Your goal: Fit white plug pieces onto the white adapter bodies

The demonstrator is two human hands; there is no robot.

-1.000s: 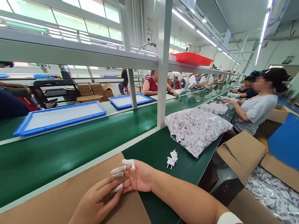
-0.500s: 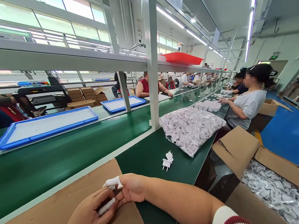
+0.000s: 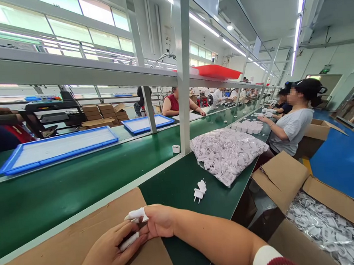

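A blue tray [image 3: 56,150] lies flat at the far left on the far side of the green conveyor belt [image 3: 78,182]. A brown cardboard sheet [image 3: 60,243] covers the near worktop.

The left hand [image 3: 108,252] rests on the cardboard sheet with its fingers curled around a white finger cot [image 3: 129,241] worn on one finger of the right hand [image 3: 158,220]; the left hand is grasping that covered finger. The right hand lies palm toward the left, fingers partly folded, holding nothing of its own. A second white finger cot [image 3: 136,214] covers another fingertip of the right hand, just above the first.

A second blue tray [image 3: 148,123] lies beyond the belt. A small white part [image 3: 176,149] stands at the foot of the metal post [image 3: 183,68]. A white plug adapter [image 3: 199,190] lies on the green worktop [image 3: 174,180], apart from both hands. Beyond it lies a clear bag of white parts [image 3: 228,153]. At the right, an open cardboard box [image 3: 283,178] holds more white parts. A co-worker in a grey shirt [image 3: 293,129] sits at the worktop further along.
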